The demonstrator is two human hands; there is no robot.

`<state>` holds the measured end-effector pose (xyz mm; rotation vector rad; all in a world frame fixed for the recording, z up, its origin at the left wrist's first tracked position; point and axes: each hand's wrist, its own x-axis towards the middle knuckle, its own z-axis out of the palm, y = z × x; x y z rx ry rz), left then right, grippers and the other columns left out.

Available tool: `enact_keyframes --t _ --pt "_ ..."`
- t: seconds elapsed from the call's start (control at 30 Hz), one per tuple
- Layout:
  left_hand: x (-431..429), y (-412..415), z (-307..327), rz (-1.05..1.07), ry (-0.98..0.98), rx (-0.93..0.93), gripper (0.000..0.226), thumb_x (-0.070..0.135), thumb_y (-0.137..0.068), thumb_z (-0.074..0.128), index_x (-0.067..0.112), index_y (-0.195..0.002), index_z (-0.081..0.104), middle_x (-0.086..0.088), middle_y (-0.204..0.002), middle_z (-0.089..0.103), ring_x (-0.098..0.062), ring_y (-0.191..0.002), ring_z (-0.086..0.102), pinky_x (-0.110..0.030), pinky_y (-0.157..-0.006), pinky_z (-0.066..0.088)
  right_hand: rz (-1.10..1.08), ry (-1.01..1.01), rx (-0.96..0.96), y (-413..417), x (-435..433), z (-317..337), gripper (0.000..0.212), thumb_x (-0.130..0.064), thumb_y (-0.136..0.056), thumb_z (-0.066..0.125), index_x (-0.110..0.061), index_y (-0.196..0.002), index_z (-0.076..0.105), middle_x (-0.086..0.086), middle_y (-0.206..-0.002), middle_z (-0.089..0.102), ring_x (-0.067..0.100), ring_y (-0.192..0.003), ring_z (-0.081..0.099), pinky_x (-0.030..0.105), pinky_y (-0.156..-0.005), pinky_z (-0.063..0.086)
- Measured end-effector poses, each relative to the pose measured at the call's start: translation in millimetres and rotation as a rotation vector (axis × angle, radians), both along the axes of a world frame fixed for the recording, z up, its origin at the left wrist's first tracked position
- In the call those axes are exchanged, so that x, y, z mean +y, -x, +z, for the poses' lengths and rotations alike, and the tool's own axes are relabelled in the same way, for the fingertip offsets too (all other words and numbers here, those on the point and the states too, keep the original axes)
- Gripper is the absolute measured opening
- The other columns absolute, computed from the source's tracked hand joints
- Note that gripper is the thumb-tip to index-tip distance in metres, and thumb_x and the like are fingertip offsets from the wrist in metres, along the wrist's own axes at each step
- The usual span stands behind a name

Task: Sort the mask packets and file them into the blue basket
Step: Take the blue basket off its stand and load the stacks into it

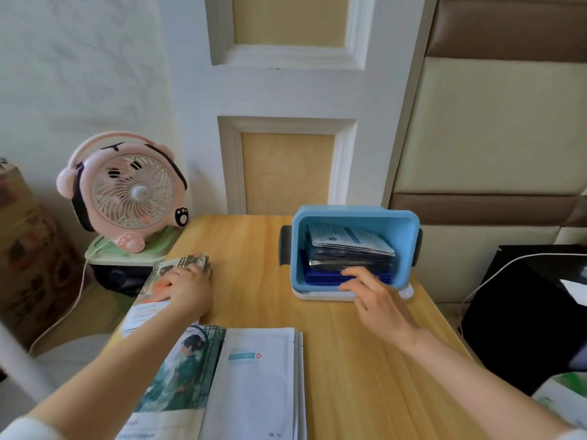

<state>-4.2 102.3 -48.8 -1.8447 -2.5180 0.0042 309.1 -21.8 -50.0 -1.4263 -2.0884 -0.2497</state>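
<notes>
The blue basket [355, 213] stands at the table's far right on a white base. Inside it, mask packets stand on edge: white-and-blue ones [349, 239] at the back, dark ones [349, 260] in the middle, dark blue ones [319, 277] in front. My right hand [378, 296] reaches over the near wall, its straight fingers touching the dark blue packets. My left hand [187, 289] grips a stack of illustrated packets [193, 260] at the table's left edge. Closer to me lie an illustrated packet [184, 369] and a stack of white packets [263, 385].
A pink desk fan [127, 192] stands on a green stool left of the wooden table [251, 249], its cord hanging down. A white panelled door and padded wall are behind. A black object [524, 306] with a white cable sits to the right.
</notes>
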Motion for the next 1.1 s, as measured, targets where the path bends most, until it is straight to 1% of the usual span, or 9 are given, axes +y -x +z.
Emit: enact_keyframes --t 0.1,0.27,0.37,0.57,0.7,0.8,0.87,0.97,1.1 --pt "-2 1 4 -0.124 0.011 0.072 0.036 0.001 -0.092 0.037 -0.004 -0.127 0.033 -0.028 -0.126 0.051 -0.044 -0.117 0.050 -0.052 -0.094 0.047 0.014 0.053 -0.016 4 -7 -8 0.029 0.009 -0.083 0.049 -0.010 -0.093 0.068 0.004 -0.113 0.061 0.013 -0.076 0.064 0.019 -0.058 0.052" --pt "3 20 44 -0.209 -0.148 -0.208 0.029 0.013 -0.094 0.049 -0.002 -0.119 0.053 -0.018 -0.117 0.060 -0.033 -0.106 0.060 -0.037 -0.081 0.048 0.123 0.102 0.020 14 -20 -13 0.028 0.005 -0.081 0.043 -0.009 -0.081 0.067 0.004 -0.095 0.064 0.000 -0.060 0.049 0.001 -0.066 0.043" --pt "8 36 71 -0.244 -0.341 -0.444 0.027 0.012 -0.087 0.057 -0.004 -0.108 0.059 -0.021 -0.104 0.062 -0.037 -0.099 0.059 -0.038 -0.075 0.044 0.048 0.229 -0.005 14 -20 -15 0.034 0.001 -0.087 0.042 -0.019 -0.102 0.066 -0.008 -0.108 0.057 0.009 -0.072 0.057 0.024 -0.060 0.050" --pt "-11 7 83 0.034 -0.449 -1.230 0.023 0.004 -0.078 0.057 -0.005 -0.099 0.057 -0.021 -0.088 0.060 -0.034 -0.097 0.059 -0.039 -0.079 0.050 0.114 0.421 0.318 61 -23 18 0.064 -0.021 -0.088 0.060 -0.036 -0.141 0.030 -0.018 -0.136 0.038 -0.001 -0.124 0.036 0.022 -0.108 0.031" --pt "-49 -54 76 0.095 -0.320 -1.612 0.004 -0.001 -0.087 0.049 0.000 -0.084 0.052 -0.009 -0.071 0.051 -0.027 -0.082 0.057 -0.031 -0.063 0.045 0.104 0.431 0.343 89 -29 46 0.101 -0.047 -0.070 0.075 -0.038 -0.147 0.010 -0.026 -0.135 0.020 -0.007 -0.126 0.017 0.025 -0.109 0.018" --pt "-79 -90 72 0.165 -0.121 -1.865 0.008 -0.003 -0.092 0.042 0.000 -0.095 0.049 -0.012 -0.075 0.051 -0.021 -0.066 0.052 -0.032 -0.049 0.050 -0.020 0.201 0.229 90 -23 45 0.071 -0.038 -0.077 0.072 -0.027 -0.139 0.039 -0.012 -0.135 0.049 0.005 -0.123 0.044 0.030 -0.108 0.033" --pt "-96 -98 75 0.071 0.044 -1.993 0.008 0.000 -0.096 0.040 -0.002 -0.098 0.047 -0.019 -0.086 0.056 -0.027 -0.072 0.057 -0.029 -0.046 0.055 -0.124 0.121 0.262 80 -18 41 0.042 -0.028 -0.082 0.069 -0.020 -0.122 0.060 0.002 -0.109 0.070 0.020 -0.099 0.065 0.035 -0.084 0.051" --pt "-110 -98 71 -0.280 0.139 -1.905 0.036 0.034 -0.098 0.041 0.002 -0.096 0.057 -0.018 -0.101 0.063 -0.030 -0.090 0.064 -0.036 -0.067 0.060 -0.147 0.271 0.755 53 -14 37 0.018 -0.015 -0.080 0.072 -0.010 -0.097 0.070 0.005 -0.086 0.072 0.020 -0.080 0.066 0.025 -0.067 0.051" --pt "-89 -86 45 -0.396 -0.247 -1.298 0.068 0.039 -0.076 0.072 0.010 -0.127 0.039 -0.001 -0.126 0.047 -0.015 -0.113 0.048 -0.032 -0.097 0.045 -0.089 0.387 1.294 9 -10 31 0.017 -0.004 -0.075 0.073 -0.013 -0.087 0.065 0.002 -0.086 0.071 0.012 -0.077 0.069 0.029 -0.069 0.054"
